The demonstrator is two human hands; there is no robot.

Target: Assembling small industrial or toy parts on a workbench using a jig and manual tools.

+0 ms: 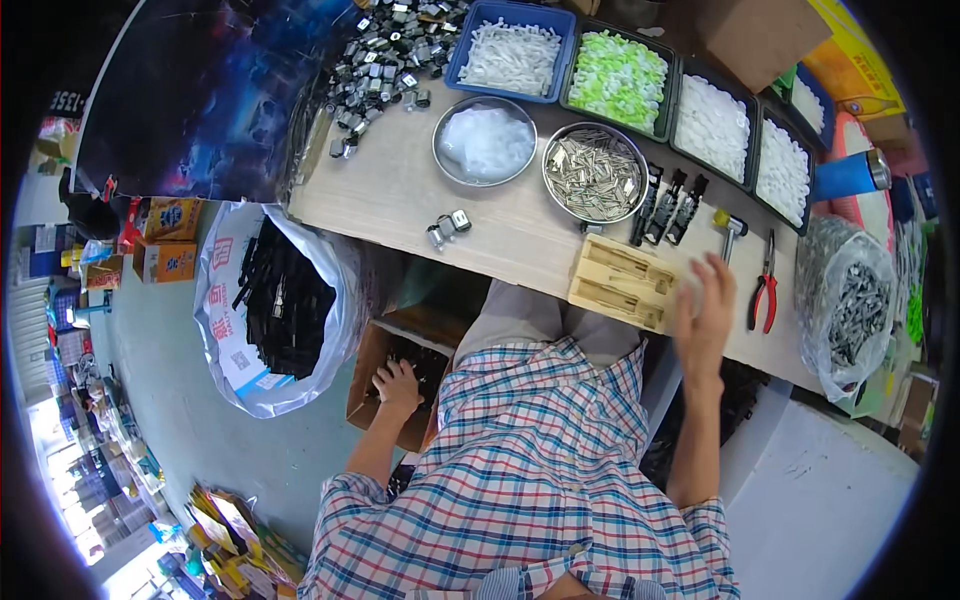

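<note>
My left hand (pixel 398 387) reaches down into a brown cardboard box (pixel 368 372) of dark parts on the floor beside my knee; its fingers rest on the parts, and whether it grips one is hidden. My right hand (pixel 705 318) is raised over the edge of the wooden table (pixel 400 190) with fingers spread and nothing in it. It hovers just right of a wooden jig block (pixel 620 283) with slots.
A white sack (pixel 225 300) of black parts stands left of the box. The table carries two metal bowls (pixel 595 172), black clips (pixel 668 207), red pliers (pixel 764 295), a small hammer (pixel 731 229), a bag of screws (pixel 845 310), bins of white and green parts (pixel 618 68) and loose metal pieces (pixel 385 55).
</note>
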